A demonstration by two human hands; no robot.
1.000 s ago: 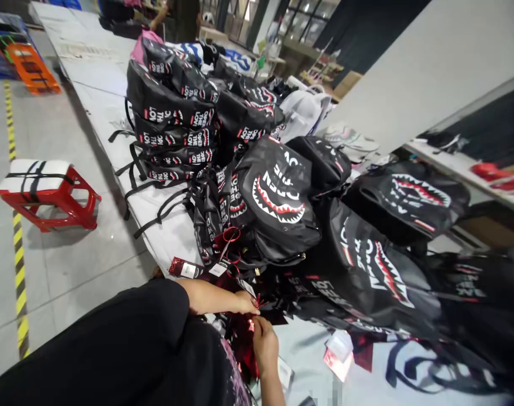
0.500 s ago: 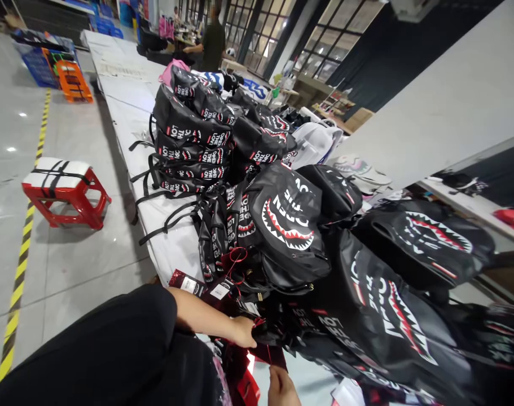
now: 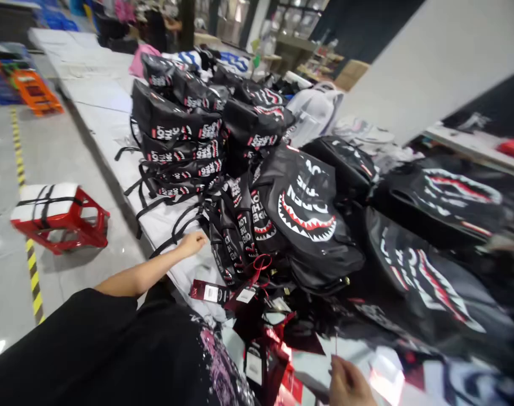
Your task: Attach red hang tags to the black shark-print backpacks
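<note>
Left hand (image 3: 193, 242) swung outward; tags (image 3: 210, 292) dark red, white-labelled.

Leather-like black backpacks (image 3: 301, 169), glossy red tags (image 3: 210, 292), smooth plastic stool (image 3: 49, 226)

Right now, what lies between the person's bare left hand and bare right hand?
In the head view, glossy dark red tags, some with white labels, and thin red cords lie between the left hand and the right hand.
</note>
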